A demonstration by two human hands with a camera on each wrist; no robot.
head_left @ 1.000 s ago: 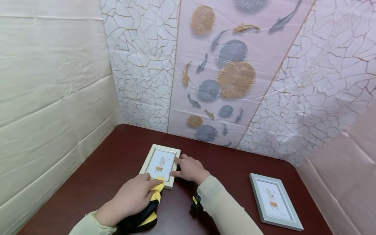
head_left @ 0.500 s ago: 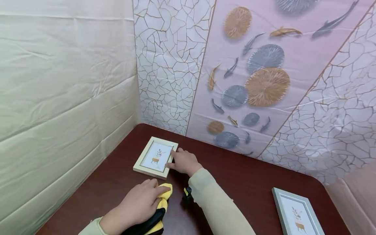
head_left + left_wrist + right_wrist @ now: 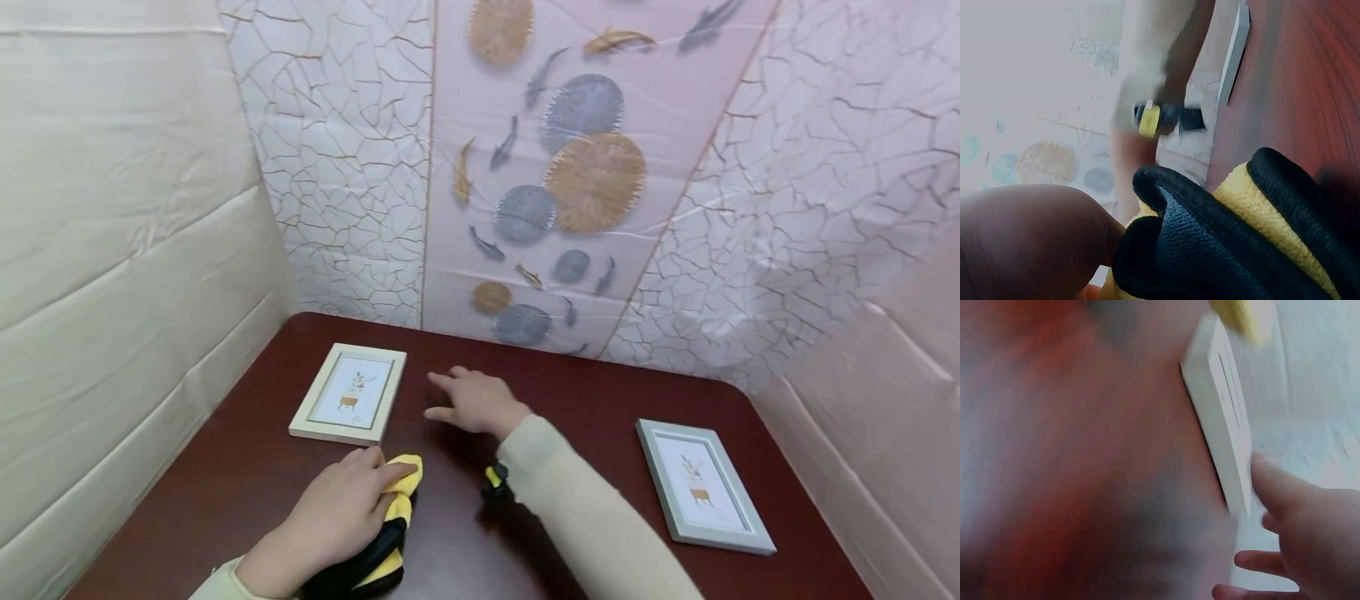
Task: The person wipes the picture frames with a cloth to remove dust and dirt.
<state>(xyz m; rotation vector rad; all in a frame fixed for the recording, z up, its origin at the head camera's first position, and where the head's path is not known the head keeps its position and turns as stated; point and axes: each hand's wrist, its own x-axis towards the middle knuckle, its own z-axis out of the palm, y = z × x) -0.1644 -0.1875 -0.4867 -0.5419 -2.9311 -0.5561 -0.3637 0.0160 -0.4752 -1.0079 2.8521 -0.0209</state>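
A cream picture frame point(image 3: 396, 367) with a potted-plant print lies flat at the far left of the table. My left hand point(image 3: 330, 508) grips a bunched yellow and black cloth point(image 3: 401, 500) just in front of it; folds of the cloth point(image 3: 1210, 231) fill the lower part of the left wrist view. To the right of the cream frame, apart from it, my right hand point(image 3: 476, 400) hovers with fingers spread and nothing held. In the right wrist view that hand point(image 3: 1304, 519) shows beside the frame's edge point(image 3: 1216, 419).
A grey-blue picture frame point(image 3: 705, 487) with a similar print lies on the right side of the dark red table point(image 3: 585, 467). Fabric walls point(image 3: 345, 167) stand along the table's back and sides. A black and yellow device point(image 3: 497, 483) sits at my right wrist.
The cream frame has slid left and away from the cloth. My right hand has let go of its right edge and drawn off to the right. The left hand still holds the cloth.
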